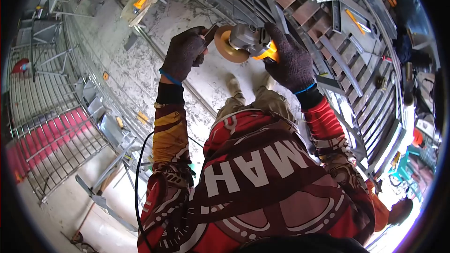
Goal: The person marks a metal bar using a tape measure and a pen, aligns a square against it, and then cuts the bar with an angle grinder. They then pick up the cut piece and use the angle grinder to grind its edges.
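My right hand [291, 61], in a dark knitted glove with a blue cuff edge, is wrapped round an angle grinder [247, 37] with a grey head and an orange-yellow body. The grinder's brown disc [225, 49] points left, towards my other hand. In a matching glove, my left hand [183, 52] is closed on a small dark flat metal piece [210, 35]. Bare fingertips show at the glove's end. The piece stands right beside the disc's left edge, and both hands are held up in front of me above the floor.
On the right, a slatted metal rack [347, 61] carries a metal square [335, 15] and an orange-handled tool [355, 21]. Another yellow power tool [142, 1] lies on the floor ahead. A barred metal grille [56, 145] stands left. A black cable [137, 173] runs beside my left arm. Another person [391, 211] is at lower right.
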Motion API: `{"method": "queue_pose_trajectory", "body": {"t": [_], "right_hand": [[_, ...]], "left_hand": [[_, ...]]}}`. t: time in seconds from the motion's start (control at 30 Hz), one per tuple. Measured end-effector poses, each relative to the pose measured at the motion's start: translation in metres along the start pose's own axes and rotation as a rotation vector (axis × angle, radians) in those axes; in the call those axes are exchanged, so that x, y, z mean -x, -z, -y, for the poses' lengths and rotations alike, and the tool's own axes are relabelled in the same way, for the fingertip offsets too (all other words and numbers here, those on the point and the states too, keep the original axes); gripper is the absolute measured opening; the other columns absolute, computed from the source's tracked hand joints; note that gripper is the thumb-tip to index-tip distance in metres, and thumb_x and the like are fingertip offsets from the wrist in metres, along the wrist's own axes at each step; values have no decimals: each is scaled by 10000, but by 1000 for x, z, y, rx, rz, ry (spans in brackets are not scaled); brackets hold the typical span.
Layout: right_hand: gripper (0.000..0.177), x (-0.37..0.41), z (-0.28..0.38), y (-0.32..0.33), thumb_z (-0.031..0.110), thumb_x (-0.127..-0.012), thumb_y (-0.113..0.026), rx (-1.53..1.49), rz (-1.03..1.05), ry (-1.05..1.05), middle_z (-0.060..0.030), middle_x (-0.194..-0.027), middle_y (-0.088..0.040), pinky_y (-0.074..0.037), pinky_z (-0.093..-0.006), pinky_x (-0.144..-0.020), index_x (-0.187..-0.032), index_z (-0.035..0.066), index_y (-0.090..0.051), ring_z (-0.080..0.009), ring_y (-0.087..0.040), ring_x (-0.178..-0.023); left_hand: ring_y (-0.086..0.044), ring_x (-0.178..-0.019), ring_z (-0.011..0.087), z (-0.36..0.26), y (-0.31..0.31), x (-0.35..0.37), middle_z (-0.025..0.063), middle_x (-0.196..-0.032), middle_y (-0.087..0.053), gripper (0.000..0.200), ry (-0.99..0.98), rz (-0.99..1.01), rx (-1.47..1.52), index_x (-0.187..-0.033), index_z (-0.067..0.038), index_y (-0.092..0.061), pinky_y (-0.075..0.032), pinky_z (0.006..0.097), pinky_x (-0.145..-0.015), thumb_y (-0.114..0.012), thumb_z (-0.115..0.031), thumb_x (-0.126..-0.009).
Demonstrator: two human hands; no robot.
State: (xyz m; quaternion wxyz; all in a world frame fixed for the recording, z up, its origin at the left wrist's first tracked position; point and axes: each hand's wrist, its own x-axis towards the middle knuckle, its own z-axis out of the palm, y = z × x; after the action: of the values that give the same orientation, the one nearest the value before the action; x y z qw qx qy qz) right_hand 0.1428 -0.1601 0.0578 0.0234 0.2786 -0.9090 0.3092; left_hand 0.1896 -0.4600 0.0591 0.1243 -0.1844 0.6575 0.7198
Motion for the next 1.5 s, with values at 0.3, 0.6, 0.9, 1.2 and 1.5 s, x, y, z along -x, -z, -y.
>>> {"method": "queue_pose_trajectory", "body": {"t": [0.3,0.6,0.9,1.2,1.5], "right_hand": [[845,-2,-6,0,241,-776,-827,39,-16,-57,-155,-971,-650,-556,-508,-697,-1530,289,-449,-398,-697,-827],[851,5,-8,-5,156,-755,-805,93,189,-164,-176,-1196,-679,-572,-487,-846,-1532,200,-460,-406,-692,-1043],[865,-26,-18,-14,160,-768,-818,50,-159,-150,-169,-1417,-619,-570,-445,-963,-1545,168,-437,-374,-665,-1205],[866,-26,-10,-18,165,-747,-839,106,-132,-112,-172,-1380,-628,-569,-454,-945,-1527,165,-463,-379,-662,-1181],[846,-18,-14,-24,202,-761,-840,150,-118,-167,-160,-1197,-656,-568,-473,-870,-1521,181,-469,-386,-671,-1068]], "left_hand": [[-484,-549,80,-5,-10,-16,29,-749,-599,451,59,25,-4,-1338,11,-625,-348,231,-506,-590,-264,-982],[-527,-549,112,-7,6,-6,45,-752,-622,417,12,-10,129,-1318,-10,-637,-396,255,-494,-554,-282,-1013],[-667,-775,153,21,18,-2,36,-850,-676,130,8,307,73,-1015,-38,-631,-540,293,-739,-549,-139,-1016],[-626,-612,219,17,0,-15,35,-747,-677,63,-900,286,-768,-789,-97,-669,-503,344,-561,-698,-41,-790],[-641,-670,274,18,2,-10,67,-745,-650,88,-805,355,-687,-791,-91,-618,-506,368,-634,-692,-58,-827]]}}
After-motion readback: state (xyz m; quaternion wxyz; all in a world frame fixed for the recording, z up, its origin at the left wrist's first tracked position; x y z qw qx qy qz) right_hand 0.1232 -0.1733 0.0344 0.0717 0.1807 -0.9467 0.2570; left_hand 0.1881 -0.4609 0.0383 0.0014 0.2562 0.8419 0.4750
